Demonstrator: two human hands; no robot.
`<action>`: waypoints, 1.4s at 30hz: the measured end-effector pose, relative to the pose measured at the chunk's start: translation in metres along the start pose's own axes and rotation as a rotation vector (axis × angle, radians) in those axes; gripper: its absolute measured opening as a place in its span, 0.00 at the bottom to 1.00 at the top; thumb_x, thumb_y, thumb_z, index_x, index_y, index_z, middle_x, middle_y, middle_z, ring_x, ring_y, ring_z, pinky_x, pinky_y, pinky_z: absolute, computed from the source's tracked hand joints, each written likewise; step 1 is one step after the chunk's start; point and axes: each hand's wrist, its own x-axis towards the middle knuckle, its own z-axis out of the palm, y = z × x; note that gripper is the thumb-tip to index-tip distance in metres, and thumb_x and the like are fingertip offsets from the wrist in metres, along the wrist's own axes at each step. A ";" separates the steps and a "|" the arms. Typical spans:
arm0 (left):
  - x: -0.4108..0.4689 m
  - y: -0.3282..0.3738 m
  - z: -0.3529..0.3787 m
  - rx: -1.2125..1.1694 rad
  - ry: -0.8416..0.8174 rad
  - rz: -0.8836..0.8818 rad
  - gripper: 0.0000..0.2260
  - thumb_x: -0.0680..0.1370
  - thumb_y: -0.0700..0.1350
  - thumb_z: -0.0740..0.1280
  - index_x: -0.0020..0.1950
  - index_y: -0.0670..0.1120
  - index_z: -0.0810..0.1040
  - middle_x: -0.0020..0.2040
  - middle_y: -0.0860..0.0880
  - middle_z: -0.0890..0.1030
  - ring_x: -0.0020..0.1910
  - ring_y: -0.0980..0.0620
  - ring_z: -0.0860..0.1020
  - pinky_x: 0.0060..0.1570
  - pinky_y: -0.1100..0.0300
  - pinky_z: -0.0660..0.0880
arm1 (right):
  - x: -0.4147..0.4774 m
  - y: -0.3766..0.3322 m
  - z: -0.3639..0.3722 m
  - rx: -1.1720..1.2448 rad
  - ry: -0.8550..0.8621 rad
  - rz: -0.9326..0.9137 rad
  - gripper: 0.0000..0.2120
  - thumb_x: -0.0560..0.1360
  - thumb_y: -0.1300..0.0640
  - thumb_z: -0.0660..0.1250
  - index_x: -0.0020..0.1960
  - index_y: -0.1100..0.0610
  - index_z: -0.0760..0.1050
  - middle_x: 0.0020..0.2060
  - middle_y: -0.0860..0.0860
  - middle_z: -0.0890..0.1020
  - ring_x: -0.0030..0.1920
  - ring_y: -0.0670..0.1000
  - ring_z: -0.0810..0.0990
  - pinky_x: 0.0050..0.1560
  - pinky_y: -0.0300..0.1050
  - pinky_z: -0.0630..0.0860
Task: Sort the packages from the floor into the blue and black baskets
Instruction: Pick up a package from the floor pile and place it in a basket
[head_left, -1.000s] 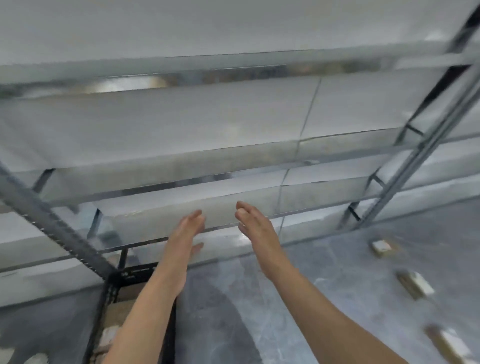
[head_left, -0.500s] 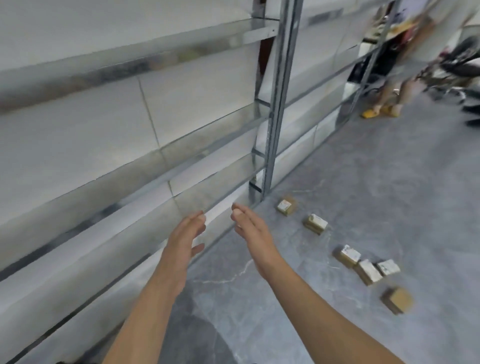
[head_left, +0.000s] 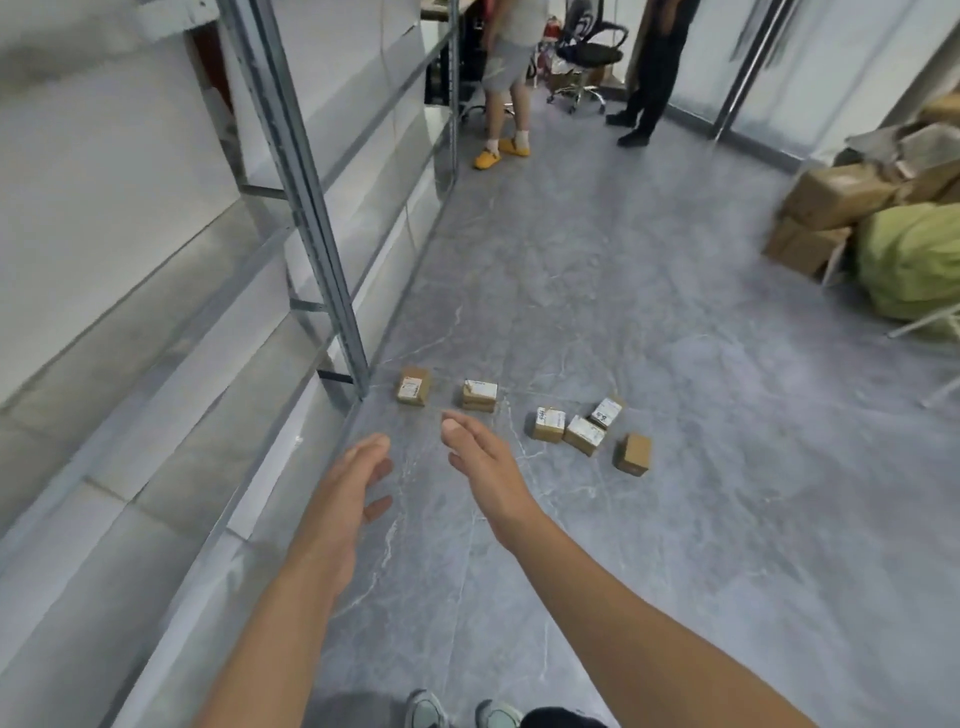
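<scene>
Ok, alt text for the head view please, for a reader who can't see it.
The left hand and right hand, open and empty, reach over a grey floor toward six small cardboard packages beside a metal rack. Two people stand farther off.

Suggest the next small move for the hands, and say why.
Probably lower the right hand onto the nearest package just ahead of it: it and the left hand are open and empty, and all six lie on the floor.
</scene>
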 end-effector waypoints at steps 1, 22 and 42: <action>0.008 0.000 -0.001 0.001 -0.017 -0.012 0.22 0.79 0.59 0.70 0.70 0.51 0.78 0.67 0.54 0.80 0.65 0.55 0.78 0.61 0.51 0.76 | 0.002 0.000 0.001 0.001 0.031 0.005 0.33 0.72 0.30 0.66 0.72 0.44 0.76 0.69 0.43 0.78 0.71 0.44 0.74 0.77 0.54 0.69; 0.197 0.020 0.058 0.156 -0.143 -0.219 0.16 0.83 0.55 0.65 0.68 0.52 0.77 0.67 0.53 0.78 0.66 0.54 0.77 0.70 0.45 0.73 | 0.162 0.025 -0.092 0.123 0.326 0.131 0.21 0.84 0.47 0.64 0.74 0.53 0.74 0.69 0.50 0.79 0.70 0.51 0.77 0.77 0.56 0.70; 0.439 0.040 0.189 0.221 -0.068 -0.451 0.13 0.84 0.54 0.64 0.66 0.51 0.75 0.69 0.50 0.78 0.67 0.51 0.76 0.66 0.48 0.74 | 0.415 0.022 -0.209 0.038 0.308 0.398 0.29 0.76 0.37 0.67 0.74 0.48 0.74 0.72 0.50 0.76 0.73 0.53 0.74 0.77 0.60 0.68</action>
